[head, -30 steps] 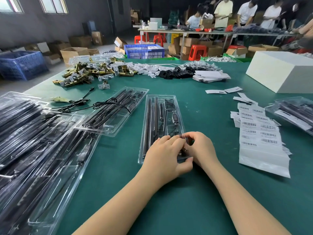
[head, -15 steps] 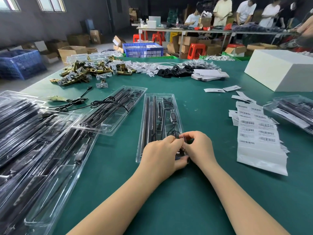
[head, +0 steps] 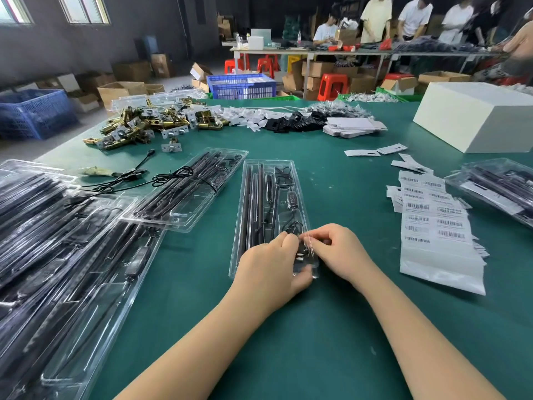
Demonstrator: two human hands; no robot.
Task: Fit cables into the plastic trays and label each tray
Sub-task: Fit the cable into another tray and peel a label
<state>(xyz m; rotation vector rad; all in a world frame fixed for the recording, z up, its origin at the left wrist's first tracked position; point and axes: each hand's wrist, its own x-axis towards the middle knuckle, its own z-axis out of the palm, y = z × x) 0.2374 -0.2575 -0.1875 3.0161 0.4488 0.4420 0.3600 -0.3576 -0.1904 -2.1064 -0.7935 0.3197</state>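
Left hand (head: 269, 269): pinching the black cable (head: 291, 228) in one clear tray (head: 243, 197).
Right hand (head: 339, 249): fingers curling, pinching the same cable.

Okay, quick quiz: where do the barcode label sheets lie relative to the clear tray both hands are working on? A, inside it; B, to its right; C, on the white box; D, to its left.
B: the barcode label sheets lie flat on the green table, right of the clear tray that the left hand and right hand work on.
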